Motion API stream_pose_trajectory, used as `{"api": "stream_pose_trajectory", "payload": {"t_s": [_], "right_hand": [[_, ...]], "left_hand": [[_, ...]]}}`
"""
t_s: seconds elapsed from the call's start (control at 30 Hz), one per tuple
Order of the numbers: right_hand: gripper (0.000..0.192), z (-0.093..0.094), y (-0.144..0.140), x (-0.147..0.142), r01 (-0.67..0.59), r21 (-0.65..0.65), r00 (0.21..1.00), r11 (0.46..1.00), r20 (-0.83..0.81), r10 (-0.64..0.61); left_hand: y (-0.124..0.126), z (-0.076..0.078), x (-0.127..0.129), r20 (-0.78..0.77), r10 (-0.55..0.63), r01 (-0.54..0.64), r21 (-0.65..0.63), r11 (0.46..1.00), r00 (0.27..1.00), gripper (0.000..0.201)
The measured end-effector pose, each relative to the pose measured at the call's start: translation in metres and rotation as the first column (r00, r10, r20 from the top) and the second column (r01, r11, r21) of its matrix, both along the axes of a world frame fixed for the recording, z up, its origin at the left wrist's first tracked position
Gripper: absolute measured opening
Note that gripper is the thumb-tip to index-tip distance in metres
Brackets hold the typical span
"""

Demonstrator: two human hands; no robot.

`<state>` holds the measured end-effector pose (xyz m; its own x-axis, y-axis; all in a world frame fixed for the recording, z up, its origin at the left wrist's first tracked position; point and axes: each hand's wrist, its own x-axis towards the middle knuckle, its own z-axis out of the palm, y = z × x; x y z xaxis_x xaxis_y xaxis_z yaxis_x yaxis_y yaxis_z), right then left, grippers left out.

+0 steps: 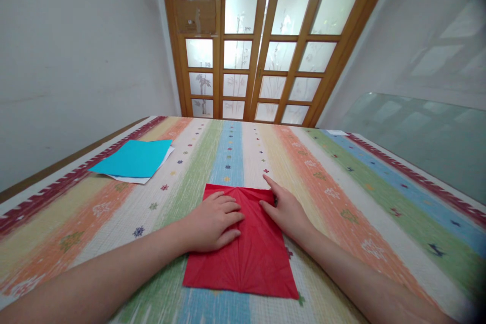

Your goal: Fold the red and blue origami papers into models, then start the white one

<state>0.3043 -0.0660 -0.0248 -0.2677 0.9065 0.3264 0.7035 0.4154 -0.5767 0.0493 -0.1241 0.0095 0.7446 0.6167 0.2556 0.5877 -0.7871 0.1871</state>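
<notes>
Left hand (214,220): laid palm down, fingers loosely extended, pressing flat on the red paper (246,258); nothing gripped. Right hand (286,210): open, index finger stretched along the sheet's far right edge, thumb on the paper, no grasp. Red paper lies flat on the striped tablecloth (341,197), centre near edge. Blue sheets (132,159) rest well apart, far left

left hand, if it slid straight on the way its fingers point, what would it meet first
Probably the right hand. The left hand lies flat on the red paper, fingers pointing right across it, with only bare paper between them.
</notes>
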Motion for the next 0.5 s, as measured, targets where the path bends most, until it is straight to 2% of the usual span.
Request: {"api": "stream_pose_trajectory", "payload": {"t_s": [0.13,0.27,0.5], "right_hand": [[0.056,0.0010,0.0023,-0.0004,0.009,-0.067,0.995,0.998,-0.096,-0.015],[0.019,0.0062,0.0006,-0.0022,-0.020,-0.049,0.999,0.999,-0.044,0.018],[0.011,0.0059,-0.0013,-0.0025,0.005,0.029,0.998,1.000,0.055,-0.006]], "left_hand": [[-0.0014,0.0030,0.0028,0.007,-0.038,0.038,0.006,0.999,0.999,0.028],[-0.0047,0.0038,0.0053,0.010,-0.067,0.067,0.034,0.997,0.998,0.024],[-0.0023,0.0022,0.0051,-0.049,0.052,-0.047,0.090,0.995,0.997,0.021]]}}
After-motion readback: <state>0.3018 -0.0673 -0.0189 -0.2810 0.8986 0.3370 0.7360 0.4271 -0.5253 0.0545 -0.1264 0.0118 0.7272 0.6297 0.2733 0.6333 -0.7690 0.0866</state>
